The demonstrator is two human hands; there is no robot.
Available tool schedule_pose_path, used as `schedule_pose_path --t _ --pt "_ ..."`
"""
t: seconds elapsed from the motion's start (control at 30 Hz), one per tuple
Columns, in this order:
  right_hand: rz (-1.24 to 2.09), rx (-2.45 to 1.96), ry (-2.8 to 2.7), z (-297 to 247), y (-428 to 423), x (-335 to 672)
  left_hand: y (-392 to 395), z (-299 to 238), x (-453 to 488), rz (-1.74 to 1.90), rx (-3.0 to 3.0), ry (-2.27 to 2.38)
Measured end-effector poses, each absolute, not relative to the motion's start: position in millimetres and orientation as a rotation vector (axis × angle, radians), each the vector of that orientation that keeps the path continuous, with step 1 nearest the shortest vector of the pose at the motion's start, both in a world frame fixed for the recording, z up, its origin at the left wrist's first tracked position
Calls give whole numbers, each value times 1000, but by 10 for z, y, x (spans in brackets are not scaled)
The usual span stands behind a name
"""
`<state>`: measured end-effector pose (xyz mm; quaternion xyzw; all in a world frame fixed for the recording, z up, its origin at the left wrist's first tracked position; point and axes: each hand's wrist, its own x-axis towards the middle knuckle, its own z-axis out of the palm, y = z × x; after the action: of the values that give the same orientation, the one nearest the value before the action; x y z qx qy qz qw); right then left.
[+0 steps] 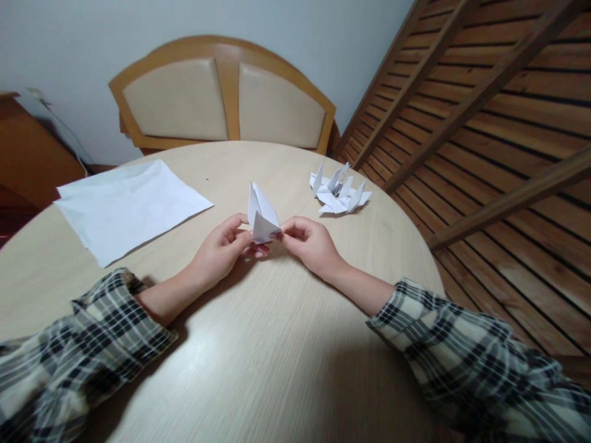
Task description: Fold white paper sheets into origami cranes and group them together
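"Pale wall across the far side, wooden chair back (233, 101) with two cream panels straight beyond the fingers. Round wood-grain surface (277, 351) under both forearms. What's in hand?"

"One folded paper piece (264, 212), white, held between the left hand (217, 252) and the right hand (317, 247). Tall narrow points rise above the fingertips, leaning slightly to the left side; a triangular flap faces the wearer, low down, between the two thumbs."

"Left fingers?"

"Nearly closed. Thumb at the lower left edge of the paper, forefinger partly hidden behind it. Other fingertips curl just below the bottom edge. Whether those carry weight, cannot tell."

"Right fingers?"

"Pinched together, thumb and forefinger on the lower right corner. Remaining fingers tucked in toward the palm. Small dark patch by that pinch, too small to make out."

"Anything else around?"

"White sheets (133, 206), at least two, overlapping and flat, beyond the left fingers and out to their left. Cluster of folded paper birds (340, 194) beyond the right fingers and to their right, wings and necks crowded; exact count unclear."

"Farther out?"

"Slatted wooden panel (503, 147) well off to the right of the right fingers. Plaid sleeves (96, 344), black and cream, turned back above both wrists."
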<state>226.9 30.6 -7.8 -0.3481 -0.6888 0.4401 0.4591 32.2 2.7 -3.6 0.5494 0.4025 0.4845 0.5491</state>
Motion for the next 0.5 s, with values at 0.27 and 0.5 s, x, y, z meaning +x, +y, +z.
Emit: schedule_pose_path --t 0.27,0.5 --pt "1331 -866 -1403 -149 314 2209 15 -33 335 1117 1196 919" --pt "1453 -886 -1335 -121 312 2200 50 -42 333 1122 1187 920"
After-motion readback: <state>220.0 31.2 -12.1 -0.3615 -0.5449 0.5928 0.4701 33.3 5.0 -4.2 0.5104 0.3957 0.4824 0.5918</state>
